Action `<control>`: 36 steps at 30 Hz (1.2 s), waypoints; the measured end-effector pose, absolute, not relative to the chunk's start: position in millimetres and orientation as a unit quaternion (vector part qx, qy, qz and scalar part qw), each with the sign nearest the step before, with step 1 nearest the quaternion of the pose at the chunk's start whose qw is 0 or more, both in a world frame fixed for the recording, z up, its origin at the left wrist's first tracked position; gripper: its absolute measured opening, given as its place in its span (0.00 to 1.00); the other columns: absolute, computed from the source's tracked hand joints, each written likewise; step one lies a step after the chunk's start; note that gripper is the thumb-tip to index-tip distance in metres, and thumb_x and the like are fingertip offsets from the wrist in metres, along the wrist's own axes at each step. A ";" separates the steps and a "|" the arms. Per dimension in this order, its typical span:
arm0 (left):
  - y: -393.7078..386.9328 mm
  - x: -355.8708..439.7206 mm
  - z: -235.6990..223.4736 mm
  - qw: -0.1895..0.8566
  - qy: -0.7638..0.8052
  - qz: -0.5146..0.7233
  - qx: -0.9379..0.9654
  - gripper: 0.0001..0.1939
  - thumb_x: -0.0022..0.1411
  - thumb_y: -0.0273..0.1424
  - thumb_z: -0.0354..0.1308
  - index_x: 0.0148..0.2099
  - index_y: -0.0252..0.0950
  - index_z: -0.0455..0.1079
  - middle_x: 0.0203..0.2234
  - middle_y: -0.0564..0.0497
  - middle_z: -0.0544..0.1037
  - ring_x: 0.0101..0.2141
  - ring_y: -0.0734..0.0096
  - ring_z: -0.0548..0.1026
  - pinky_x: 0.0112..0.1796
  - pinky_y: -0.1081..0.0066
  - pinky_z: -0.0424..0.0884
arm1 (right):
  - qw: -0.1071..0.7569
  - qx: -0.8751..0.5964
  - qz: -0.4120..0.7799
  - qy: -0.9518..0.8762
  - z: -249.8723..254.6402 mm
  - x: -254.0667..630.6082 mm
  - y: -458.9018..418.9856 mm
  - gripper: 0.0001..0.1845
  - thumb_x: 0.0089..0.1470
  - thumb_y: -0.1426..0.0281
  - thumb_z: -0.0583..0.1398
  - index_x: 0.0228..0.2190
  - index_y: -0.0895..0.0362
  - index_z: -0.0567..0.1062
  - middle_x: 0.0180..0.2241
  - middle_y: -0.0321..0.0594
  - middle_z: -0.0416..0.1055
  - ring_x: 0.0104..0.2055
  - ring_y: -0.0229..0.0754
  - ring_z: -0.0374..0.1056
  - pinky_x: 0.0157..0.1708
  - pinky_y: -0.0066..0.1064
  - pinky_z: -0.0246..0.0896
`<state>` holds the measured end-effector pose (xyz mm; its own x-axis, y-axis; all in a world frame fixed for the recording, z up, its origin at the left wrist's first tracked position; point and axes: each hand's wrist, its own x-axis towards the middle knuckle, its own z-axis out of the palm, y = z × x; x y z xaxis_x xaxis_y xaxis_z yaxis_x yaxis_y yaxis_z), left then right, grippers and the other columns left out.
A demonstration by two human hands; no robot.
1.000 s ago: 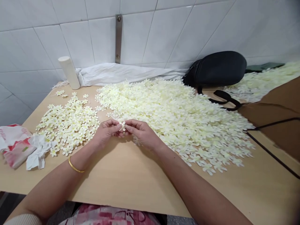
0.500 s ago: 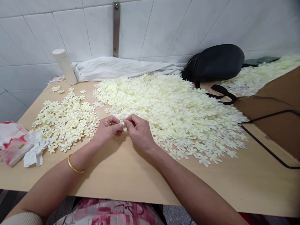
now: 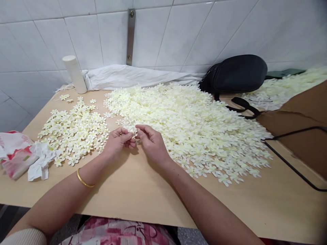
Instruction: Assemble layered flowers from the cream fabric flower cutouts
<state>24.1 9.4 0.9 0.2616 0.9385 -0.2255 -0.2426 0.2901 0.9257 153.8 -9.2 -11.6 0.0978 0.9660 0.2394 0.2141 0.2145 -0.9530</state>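
Both of my hands meet over the table just in front of the big flower heap. My left hand (image 3: pixel 118 141) is closed, its thumb and fingers pinching a small white artificial flower (image 3: pixel 133 132). From the other side my right hand (image 3: pixel 154 144) has its thumb and forefinger at the same flower, pinched together at its edge. Fingers partly cover the flower. Just beyond the hands spreads the large heap of pale yellow-white artificial flowers (image 3: pixel 184 119). Left of my left hand lies a smaller pile of flowers (image 3: pixel 76 131) with yellow centres.
A white bottle (image 3: pixel 75 75) and a white cloth (image 3: pixel 122 75) stand along the tiled wall. Behind the heap sits a black bag (image 3: pixel 232 75) with its strap. To the right is a brown cardboard piece (image 3: pixel 301 119) with a black frame. Crumpled tissue and packaging (image 3: pixel 19 154) lie left.
The camera view has shifted slightly, so the scene sits a little lower and to the right. My hands stay together at the flower, with small finger movements.
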 end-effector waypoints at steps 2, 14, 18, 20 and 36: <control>8.2 24.2 0.9 0.679 0.426 0.430 0.416 0.11 0.47 0.29 0.63 0.27 0.34 0.62 0.15 0.53 0.73 0.17 0.77 0.71 0.22 0.76 0.66 | 0.514 -0.503 0.432 -0.545 -13.7 155.5 -7.1 0.11 0.48 0.63 0.57 0.33 0.57 0.72 0.30 0.39 0.70 0.32 0.39 0.65 0.35 0.34 0.61; 4.9 20.5 0.7 0.685 0.386 0.412 0.461 0.12 0.46 0.32 0.65 0.27 0.34 0.64 0.16 0.54 0.73 0.18 0.77 0.70 0.23 0.75 0.67 | 0.468 -0.417 0.595 -0.504 -1.3 166.8 -8.6 0.15 0.41 0.58 0.63 0.23 0.57 0.72 0.21 0.33 0.67 0.26 0.35 0.64 0.32 0.30 0.61; 7.1 19.2 0.3 0.661 0.401 0.411 0.483 0.12 0.47 0.32 0.64 0.27 0.34 0.64 0.16 0.54 0.73 0.18 0.77 0.70 0.23 0.76 0.66 | 0.471 -0.444 0.583 -0.490 -1.5 171.1 -8.7 0.15 0.37 0.61 0.65 0.26 0.58 0.73 0.22 0.32 0.68 0.26 0.35 0.64 0.31 0.29 0.59; 7.6 19.1 1.5 0.649 0.408 0.410 0.494 0.11 0.47 0.32 0.64 0.27 0.34 0.64 0.16 0.53 0.73 0.17 0.77 0.70 0.23 0.75 0.66 | 0.468 -0.444 0.587 -0.490 -1.1 171.9 -8.7 0.15 0.36 0.61 0.66 0.26 0.58 0.73 0.21 0.32 0.67 0.26 0.35 0.63 0.31 0.29 0.58; -7.9 33.8 -0.1 0.500 0.410 0.517 0.561 0.04 0.52 0.28 0.56 0.27 0.35 0.63 0.19 0.56 0.71 0.22 0.78 0.70 0.29 0.73 0.69 | 0.467 -0.557 0.079 -0.682 -4.6 146.7 -17.5 0.08 0.51 0.76 0.50 0.27 0.57 0.68 0.27 0.42 0.67 0.29 0.41 0.61 0.30 0.32 0.57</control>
